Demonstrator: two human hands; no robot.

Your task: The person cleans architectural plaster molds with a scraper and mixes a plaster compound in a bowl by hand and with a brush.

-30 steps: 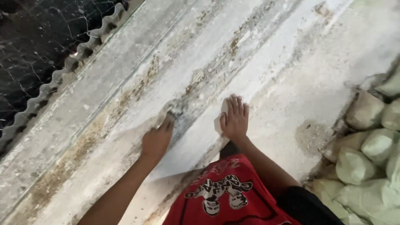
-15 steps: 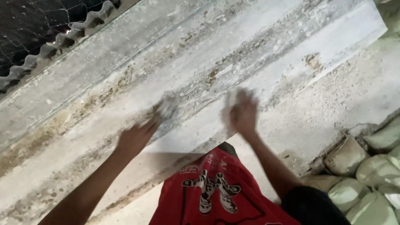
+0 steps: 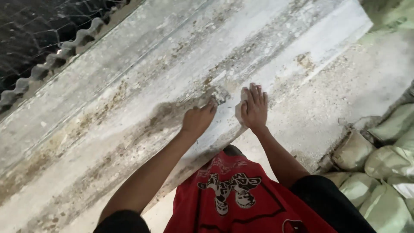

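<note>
My left hand is closed around a small grey scraping tool, whose tip lies on the stained concrete ledge. My right hand lies flat on the ledge just to the right, fingers straight and together. It presses a pale pad that shows at its thumb side. The two hands are about a hand's width apart. A darker scraped patch runs left from the tool.
Wire mesh and a corrugated sheet edge border the ledge at the upper left. Several pale filled sacks are piled at the lower right. A rough concrete floor lies beyond the ledge. My red printed shorts fill the bottom.
The view has shifted, so both hands sit further right in the frame. My left hand and its tool have moved closer to the right hand along the ledge.
</note>
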